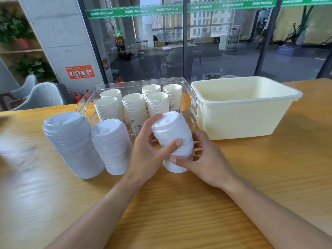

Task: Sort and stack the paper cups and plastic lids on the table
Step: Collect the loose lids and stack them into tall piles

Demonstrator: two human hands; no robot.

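A tall stack of white plastic lids (169, 130) stands on the wooden table (179, 203) in front of me. My left hand (145, 151) grips its left side, thumb across the front and a finger near the top. My right hand (206, 157) holds its lower right side with curled fingers. Two more lid stacks stand to the left, a wide lid stack (71, 142) and a narrower lid stack (111, 146). Behind them a clear plastic bin (190, 97) holds several stacks of paper cups (134, 108).
A pale yellow tub (248, 119) stands at the right, beside the clear bin, with nothing seen inside. Bare tabletop lies near me and to the far right. Grey chairs (36, 97) and a glass wall are beyond the table's far edge.
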